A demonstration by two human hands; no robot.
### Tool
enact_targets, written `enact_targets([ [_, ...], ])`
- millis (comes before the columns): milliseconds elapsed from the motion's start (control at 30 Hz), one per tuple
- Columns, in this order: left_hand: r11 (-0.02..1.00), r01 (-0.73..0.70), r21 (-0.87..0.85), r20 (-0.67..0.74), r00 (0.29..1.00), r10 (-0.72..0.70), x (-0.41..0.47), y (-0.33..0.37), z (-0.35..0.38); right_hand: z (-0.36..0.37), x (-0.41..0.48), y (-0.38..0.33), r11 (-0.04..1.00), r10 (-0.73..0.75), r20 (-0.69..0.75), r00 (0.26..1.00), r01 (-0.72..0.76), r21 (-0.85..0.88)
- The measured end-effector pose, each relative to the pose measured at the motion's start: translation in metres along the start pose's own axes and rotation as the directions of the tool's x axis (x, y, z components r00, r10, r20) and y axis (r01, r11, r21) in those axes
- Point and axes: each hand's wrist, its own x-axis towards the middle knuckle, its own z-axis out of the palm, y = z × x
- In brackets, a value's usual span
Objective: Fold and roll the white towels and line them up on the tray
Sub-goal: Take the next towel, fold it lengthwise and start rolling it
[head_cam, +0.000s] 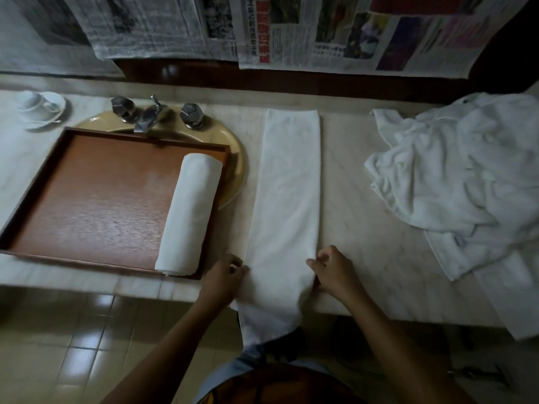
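1. A rolled white towel (pixel 189 214) is lying against the brown wooden tray's (pixel 87 199) right wall, leaving room for more.
2. The left hand (pixel 226 272) and right hand (pixel 332 272) fingers are pinching the long folded white towel's (pixel 287 185) edges on the bench (pixel 350 199), likely squaring it.

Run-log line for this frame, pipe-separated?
folded towel flat on counter, near end overhanging | left hand grips its left edge | right hand grips its right edge | tray: one rolled towel | towel pile at right
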Motion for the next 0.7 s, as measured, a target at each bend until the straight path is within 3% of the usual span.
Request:
enact_targets([
  [67, 0.984, -0.08, 0.162, -0.092, 0.991, 0.096, -0.007, -0.002, 0.005, 0.001, 0.0, 0.004, 0.994, 0.055, 0.029, 0.998, -0.058, 0.095],
  [133, 0.986, -0.111, 0.124, -0.12, 0.985, 0.125, -0.017, -0.004, 0.008, 0.001, -0.001, 0.006, 0.989, 0.083, 0.068, 0.994, -0.091, 0.121],
  [367, 0.987, -0.117, 0.113, -0.217, 0.966, 0.139, -0.048, -0.022, 0.026, 0.0, 0.0, 0.013, 0.998, 0.007, 0.217, 0.976, 0.006, -0.061],
  [533, 0.989, -0.138, -0.044, -0.233, 0.965, 0.124, -0.049, -0.021, 0.024, -0.001, -0.006, 0.018, 0.997, -0.009, 0.174, 0.985, -0.005, 0.081],
  [700, 0.994, -0.094, 0.056, -0.261, 0.96, 0.105, -0.054, -0.025, 0.029, 0.004, -0.014, 0.032, 0.986, -0.026, 0.104, 0.994, 0.008, 0.164],
])
